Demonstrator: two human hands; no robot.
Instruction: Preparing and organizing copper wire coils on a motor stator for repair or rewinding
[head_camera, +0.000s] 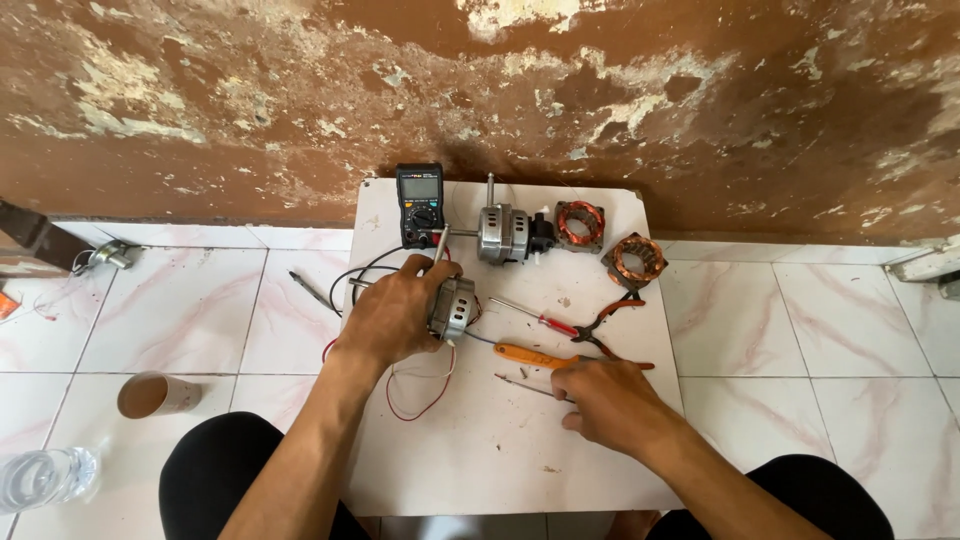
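On a white board (500, 470) laid over pale marbled floor tiles, against a peeling brown wall, two bare hands work on a small fan motor.

Left of the board, a brown paper cup (155, 394) lies on the tiles with a clear bottle (40, 478) near it. The left hand (392, 318) wraps over the small motor (455, 305) near the board's left edge, fingers curled around its housing, red wire (425, 400) looping below. At the far edge sit a black multimeter (420, 204) with a grey screen, a second motor (505, 234) and two copper-wound stators (610, 245). The right hand (605, 400) rests mid-board, fingers bent together onto a thin probe (525, 385), just below an orange-handled tool (535, 355) and red-handled pliers (605, 322).
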